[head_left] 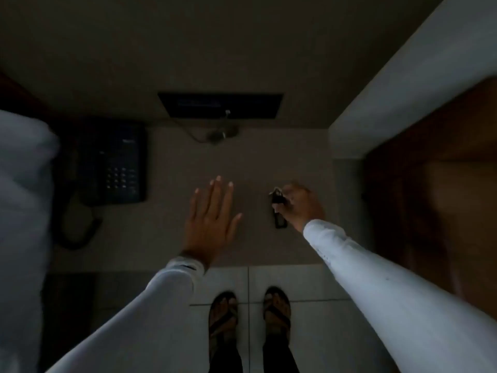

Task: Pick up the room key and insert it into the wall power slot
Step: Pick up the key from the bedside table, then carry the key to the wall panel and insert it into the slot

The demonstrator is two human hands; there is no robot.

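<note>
The room is dim. The room key [279, 210], a dark fob with a metal ring and key at its top, is over the right part of the grey table top [166, 224]. My right hand [302, 207] is closed around its right side, fingers curled on the fob. My left hand [212, 216] is flat with fingers spread over the table's middle, holding nothing. A dark rectangular panel [220, 106] is on the wall behind the table, with a small light spot near its lower edge; whether it is the power slot I cannot tell.
A black desk telephone [113, 164] with a coiled cord sits at the table's left. A small metal object with a cable [220, 134] lies near the wall. A white pillow [21, 211] is far left, a white ledge [390, 84] and wooden door on the right. My sandalled feet stand on floor tiles.
</note>
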